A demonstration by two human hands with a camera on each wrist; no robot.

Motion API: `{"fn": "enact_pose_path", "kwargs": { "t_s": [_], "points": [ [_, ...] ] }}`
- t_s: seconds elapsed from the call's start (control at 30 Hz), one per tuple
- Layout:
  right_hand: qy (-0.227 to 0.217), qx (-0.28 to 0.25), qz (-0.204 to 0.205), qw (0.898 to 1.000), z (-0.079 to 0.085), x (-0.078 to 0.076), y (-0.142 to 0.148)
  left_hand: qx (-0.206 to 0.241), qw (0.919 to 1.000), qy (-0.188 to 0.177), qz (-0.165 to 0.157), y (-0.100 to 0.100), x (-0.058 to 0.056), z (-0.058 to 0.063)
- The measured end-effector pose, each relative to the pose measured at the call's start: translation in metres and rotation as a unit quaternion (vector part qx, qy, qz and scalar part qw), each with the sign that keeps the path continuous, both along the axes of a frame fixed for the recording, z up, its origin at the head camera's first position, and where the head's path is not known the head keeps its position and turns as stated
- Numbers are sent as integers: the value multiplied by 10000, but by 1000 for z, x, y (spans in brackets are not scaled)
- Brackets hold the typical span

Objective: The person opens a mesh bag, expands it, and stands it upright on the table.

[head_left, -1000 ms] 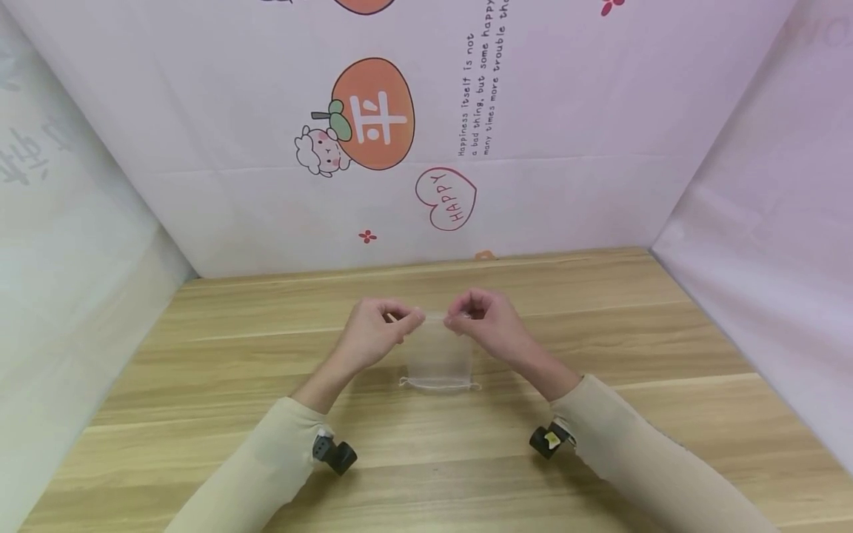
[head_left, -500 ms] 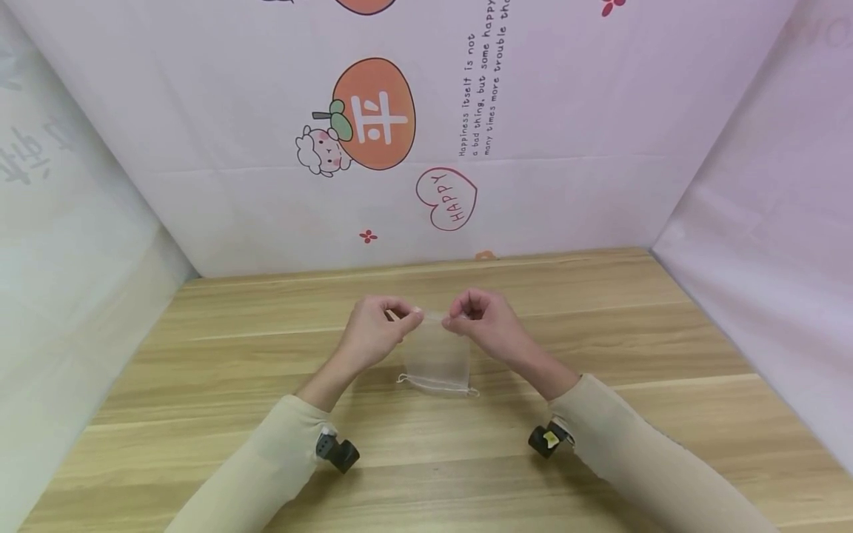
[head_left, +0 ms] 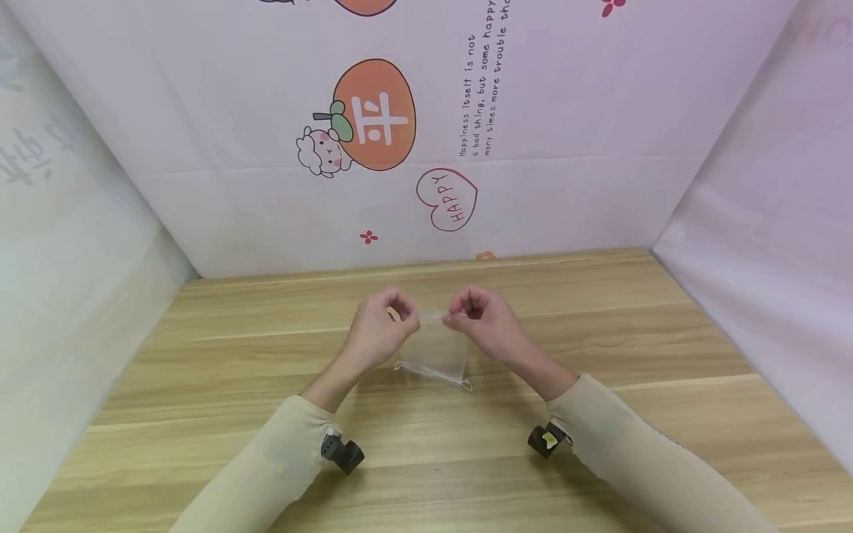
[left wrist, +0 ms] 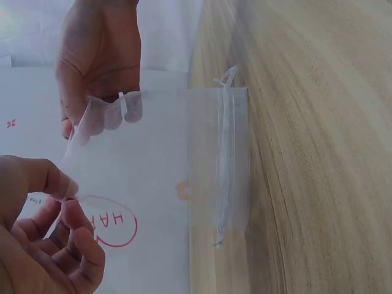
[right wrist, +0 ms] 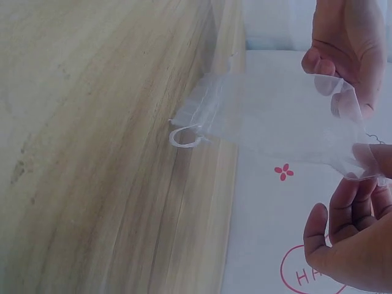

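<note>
Between my two hands hangs a sheer white drawstring bag (head_left: 436, 352), see-through enough that the backdrop print shows behind it in the left wrist view. Its drawstring end (left wrist: 225, 165) points down toward the table, with a small cord loop (right wrist: 185, 136) at one corner. My left hand (head_left: 380, 329) pinches one upper corner between thumb and forefinger. The opposite upper corner is pinched by my right hand (head_left: 489, 322). In the left wrist view, some fingers of the right hand (left wrist: 101, 67) show through the mesh.
A wood-grain table (head_left: 266, 355) lies beneath the hands. Behind it rises a white printed backdrop (head_left: 546, 200), with white cloth walls on the left (head_left: 80, 244) and right (head_left: 766, 244). A small black camera sits on each wrist (head_left: 343, 453).
The bag's lower end has swung slightly up and left, and its drawstring edge now slopes down to the right. My left hand has turned a little; the right has barely moved.
</note>
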State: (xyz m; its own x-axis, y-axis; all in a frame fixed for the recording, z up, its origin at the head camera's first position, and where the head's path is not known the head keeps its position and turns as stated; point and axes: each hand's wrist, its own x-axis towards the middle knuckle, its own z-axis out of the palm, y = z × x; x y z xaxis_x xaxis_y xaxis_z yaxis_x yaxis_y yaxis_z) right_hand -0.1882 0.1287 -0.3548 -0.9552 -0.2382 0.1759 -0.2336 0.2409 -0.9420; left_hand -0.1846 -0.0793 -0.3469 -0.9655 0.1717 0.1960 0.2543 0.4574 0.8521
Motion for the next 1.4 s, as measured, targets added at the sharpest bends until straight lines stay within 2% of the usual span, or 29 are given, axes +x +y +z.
{"fn": "enact_pose_path", "kwargs": {
  "t_s": [0.3, 0.57, 0.83, 0.93, 1.2, 1.4],
  "points": [
    [-93, -3, 88, 9999, 3, 1, 4, 42, 9986, -399, -345, -2, 1, 3],
    [-281, 41, 232, 9993, 2, -1, 5, -501, 9986, 90, -126, -4, -3, 5],
    [-171, 126, 164, 9996, 0, -1, 6, -710, 9973, 183, -47, -5, -2, 6],
    [-164, 199, 139, 9996, 0, -1, 8, -566, 9982, 206, -3, -6, -2, 6],
    [-164, 617, -77, 9979, 3, 0, 18, 298, 9988, 126, 363, -9, -3, 3],
    [126, 1034, -154, 9944, 5, 1, 11, 652, 9973, -250, 231, -3, -3, 1]
  ]
}}
